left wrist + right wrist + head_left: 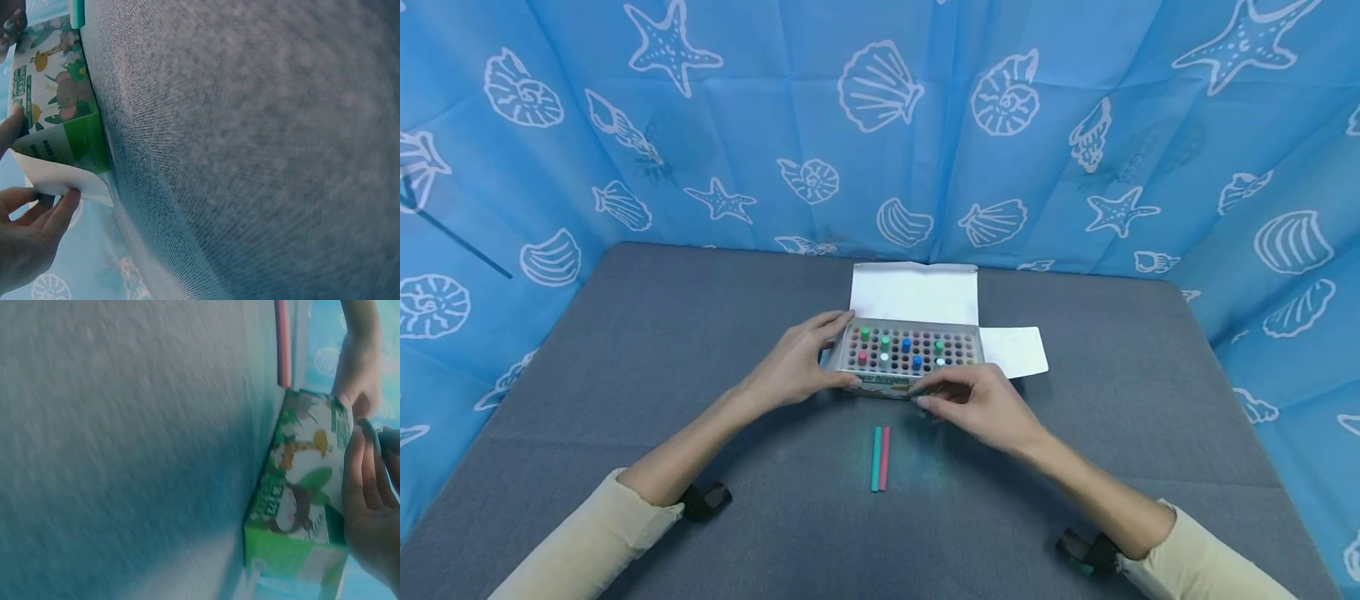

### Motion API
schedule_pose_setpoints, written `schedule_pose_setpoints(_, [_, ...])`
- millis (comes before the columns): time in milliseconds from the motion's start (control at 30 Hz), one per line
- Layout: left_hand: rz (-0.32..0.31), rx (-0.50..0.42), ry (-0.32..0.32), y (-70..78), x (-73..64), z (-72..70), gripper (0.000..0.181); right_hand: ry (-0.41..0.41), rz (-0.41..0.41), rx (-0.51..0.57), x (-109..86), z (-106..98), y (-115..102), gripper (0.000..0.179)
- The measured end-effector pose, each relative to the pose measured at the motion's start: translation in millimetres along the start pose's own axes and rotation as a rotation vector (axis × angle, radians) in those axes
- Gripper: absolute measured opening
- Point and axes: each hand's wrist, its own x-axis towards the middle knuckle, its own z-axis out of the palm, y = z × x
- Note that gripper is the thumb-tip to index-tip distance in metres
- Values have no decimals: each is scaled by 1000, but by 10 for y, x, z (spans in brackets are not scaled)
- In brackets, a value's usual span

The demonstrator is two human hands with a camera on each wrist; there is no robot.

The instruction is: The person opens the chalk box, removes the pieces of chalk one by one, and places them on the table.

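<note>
An opened cardboard box with animal pictures on its front stands mid-table. Its perforated tray carries several chalk sticks in green, blue, white and red. My left hand grips the box's left end, thumb on the front; in the left wrist view its fingers touch a white side flap. At the front right edge my right hand pinches a small dark-green stick, mostly hidden by the fingers. A teal chalk stick and a red chalk stick lie side by side in front.
The white lid is folded back behind the box. Another white flap sticks out at the right. A grey cloth covers the table, and a blue shell-patterned curtain hangs behind and at both sides.
</note>
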Motion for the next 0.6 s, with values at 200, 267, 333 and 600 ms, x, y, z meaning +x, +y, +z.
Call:
schedule_pose_setpoints(200, [2,3,3,1,-5,4,98,47,0,-35,33,-141,-30,16])
schedule_pose_setpoints(267, [0,5,1,2,-5,1,98,65,0,-56,47,-189,-39,17])
schedule_pose_setpoints(333, [-5,5,-2,-1,-3,0,98,82,4,-76,61,-228,-45,17])
schedule_pose_setpoints(600, [-15,7,-4,7,2,3,99,144,26,-93,132,-333,-10,16])
